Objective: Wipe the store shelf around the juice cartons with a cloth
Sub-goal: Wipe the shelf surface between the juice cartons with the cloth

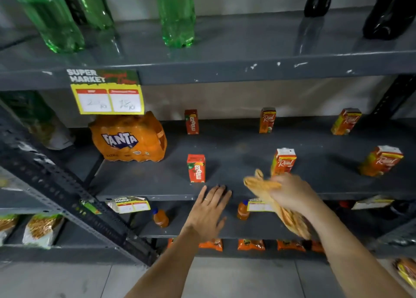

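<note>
The right hand (292, 193) is closed around a bunched orange cloth (270, 194), holding it at the front edge of the grey shelf (236, 158), just before the front Real juice carton (283, 161); whether the cloth touches the surface is unclear. The left hand (208, 210) lies open and flat, fingers spread, resting on the same front edge near the front Maaza carton (196, 168). Six cartons stand in two rows, from the middle of the shelf to its right end, beside a Fanta multipack (128, 138) at the left. The shelf shows no clear wiped track, so the job seems barely begun: the gaps between cartons and the back edge remain.
</note>
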Tool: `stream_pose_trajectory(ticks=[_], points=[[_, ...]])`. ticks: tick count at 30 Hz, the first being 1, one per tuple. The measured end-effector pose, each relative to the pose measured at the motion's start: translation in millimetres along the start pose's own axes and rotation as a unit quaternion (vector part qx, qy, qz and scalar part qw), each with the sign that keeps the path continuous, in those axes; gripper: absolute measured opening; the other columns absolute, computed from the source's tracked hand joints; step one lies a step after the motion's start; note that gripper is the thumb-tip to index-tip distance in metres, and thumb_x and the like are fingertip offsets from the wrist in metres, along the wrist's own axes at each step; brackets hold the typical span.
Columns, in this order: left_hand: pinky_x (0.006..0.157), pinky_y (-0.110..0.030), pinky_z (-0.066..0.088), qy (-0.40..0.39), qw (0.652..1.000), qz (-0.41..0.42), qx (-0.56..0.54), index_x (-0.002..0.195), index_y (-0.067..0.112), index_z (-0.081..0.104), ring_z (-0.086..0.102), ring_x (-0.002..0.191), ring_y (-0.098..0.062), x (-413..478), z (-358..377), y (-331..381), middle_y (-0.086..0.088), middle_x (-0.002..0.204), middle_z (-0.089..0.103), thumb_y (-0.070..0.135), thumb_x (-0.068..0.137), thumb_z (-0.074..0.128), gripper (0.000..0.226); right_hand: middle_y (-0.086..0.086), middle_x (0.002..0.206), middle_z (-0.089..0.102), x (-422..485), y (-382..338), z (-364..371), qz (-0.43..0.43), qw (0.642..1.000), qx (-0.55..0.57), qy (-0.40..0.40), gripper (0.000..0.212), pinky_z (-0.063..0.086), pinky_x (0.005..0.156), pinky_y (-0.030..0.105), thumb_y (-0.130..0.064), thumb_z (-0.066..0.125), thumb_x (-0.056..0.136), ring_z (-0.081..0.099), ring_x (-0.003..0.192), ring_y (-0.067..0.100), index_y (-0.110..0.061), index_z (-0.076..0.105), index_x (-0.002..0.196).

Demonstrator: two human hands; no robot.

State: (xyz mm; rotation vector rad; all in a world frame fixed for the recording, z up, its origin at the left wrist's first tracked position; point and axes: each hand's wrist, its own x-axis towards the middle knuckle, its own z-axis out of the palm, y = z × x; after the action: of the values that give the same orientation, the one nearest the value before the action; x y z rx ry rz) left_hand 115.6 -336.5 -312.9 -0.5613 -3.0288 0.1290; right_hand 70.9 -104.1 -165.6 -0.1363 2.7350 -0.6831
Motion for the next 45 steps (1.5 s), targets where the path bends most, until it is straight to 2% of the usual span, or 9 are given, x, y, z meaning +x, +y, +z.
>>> stream_pose_trajectory(ticks=[4, 7, 11, 18, 24, 28, 33, 37, 45], points=[[0.116, -0.04, -0.014, 0.006, 1.0, -0.013, -0.018, 0.154, 0.013, 0.003, 0.004, 0.148, -0.024, -17.6, 0.6, -13.7, -0.009, 0.162, 0.012, 0.043, 0.098, 0.033, 0.071, 0.002, 0.075, 0.06, 73.9, -57.7, 14.0, -0.062, 0.991, -0.05, 0.105, 0.009, 0.042, 0.056, 0.031, -0.02, 0.056, 0.081, 0.064, 0.075, 0.028, -0.021, 0.065, 0.084], [0.113, -0.037, -0.019, -0.007, 1.0, 0.002, -0.03, 0.154, 0.015, -0.004, -0.004, 0.149, -0.022, -19.7, 3.2, -20.2, -0.006, 0.163, 0.002, 0.041, 0.099, 0.034, 0.072, 0.011, 0.101, 0.056, 125.3, -80.1, 19.2, -0.05, 0.982, -0.101, 0.153, 0.031, 0.046, 0.065, 0.035, -0.01, 0.06, 0.081, 0.062, 0.092, 0.035, -0.013, 0.064, 0.112], [0.111, -0.035, -0.023, -0.019, 0.999, 0.003, -0.047, 0.153, 0.017, -0.009, -0.01, 0.148, -0.02, -20.7, 3.5, -21.3, -0.004, 0.163, -0.003, 0.041, 0.098, 0.034, 0.074, 0.014, 0.134, 0.052, 153.5, -72.1, 44.0, 0.029, 0.988, -0.146, 0.04, 0.046, 0.049, 0.086, 0.038, -0.013, 0.061, 0.085, 0.056, 0.116, 0.034, -0.01, 0.053, 0.13], [0.116, -0.038, -0.016, -0.022, 0.998, 0.0, -0.05, 0.153, 0.015, -0.008, -0.011, 0.148, -0.021, -22.0, 7.9, -19.9, -0.005, 0.163, -0.004, 0.037, 0.091, 0.041, 0.082, 0.005, 0.098, 0.07, 61.6, -47.2, 94.6, 0.032, 0.989, -0.144, 0.026, 0.01, 0.043, 0.061, 0.03, -0.024, 0.06, 0.079, 0.066, 0.092, 0.028, -0.016, 0.062, 0.085], [0.117, -0.039, -0.015, -0.035, 0.998, -0.02, -0.047, 0.152, 0.017, -0.016, -0.017, 0.147, -0.02, -21.2, 13.0, -15.9, -0.003, 0.163, -0.01, 0.041, 0.092, 0.037, 0.084, -0.001, 0.066, 0.05, 5.6, -37.5, 62.6, 0.048, 0.974, -0.151, -0.161, 0.02, 0.036, 0.048, 0.027, -0.031, 0.047, 0.081, 0.055, 0.064, 0.018, -0.016, 0.049, 0.067], [0.117, -0.04, -0.015, -0.04, 0.998, -0.03, -0.043, 0.152, 0.016, -0.016, -0.019, 0.146, -0.021, -20.9, 13.9, -11.6, -0.004, 0.162, -0.012, 0.041, 0.091, 0.037, 0.084, 0.0, 0.059, 0.06, 49.2, -61.7, 11.8, 0.03, 0.995, -0.093, 0.018, 0.053, 0.035, 0.045, 0.025, -0.065, 0.046, 0.081, 0.057, 0.052, 0.017, -0.016, 0.063, 0.069], [0.117, -0.041, -0.014, -0.044, 0.997, -0.048, -0.044, 0.15, 0.017, -0.022, -0.027, 0.144, -0.021, -22.4, 16.5, -8.0, -0.002, 0.159, -0.023, 0.041, 0.093, 0.04, 0.086, 0.013, 0.102, 0.062, 139.7, -86.9, 2.8, 0.031, 0.986, -0.089, 0.141, 0.03, 0.046, 0.062, 0.032, -0.023, 0.066, 0.083, 0.063, 0.084, 0.027, -0.007, 0.063, 0.108], [0.117, -0.042, -0.015, -0.046, 0.998, -0.045, -0.026, 0.149, 0.015, -0.022, -0.027, 0.144, -0.023, -22.9, 14.9, -8.7, -0.004, 0.158, -0.025, 0.041, 0.093, 0.039, 0.087, 0.017, 0.121, 0.059, 168.8, -73.7, 19.0, 0.047, 0.984, -0.147, 0.094, 0.036, 0.05, 0.081, 0.04, -0.018, 0.057, 0.09, 0.059, 0.107, 0.034, -0.009, 0.056, 0.125], [0.117, -0.042, -0.013, -0.047, 0.997, -0.049, -0.035, 0.15, 0.016, -0.021, -0.027, 0.143, -0.021, -22.4, 16.8, -8.6, -0.004, 0.16, -0.02, 0.037, 0.091, 0.043, 0.09, 0.009, 0.1, 0.069, 106.0, -58.9, 62.9, 0.044, 0.967, -0.251, 0.004, 0.028, 0.053, 0.064, 0.031, -0.021, 0.064, 0.079, 0.066, 0.09, 0.028, -0.009, 0.066, 0.104]])
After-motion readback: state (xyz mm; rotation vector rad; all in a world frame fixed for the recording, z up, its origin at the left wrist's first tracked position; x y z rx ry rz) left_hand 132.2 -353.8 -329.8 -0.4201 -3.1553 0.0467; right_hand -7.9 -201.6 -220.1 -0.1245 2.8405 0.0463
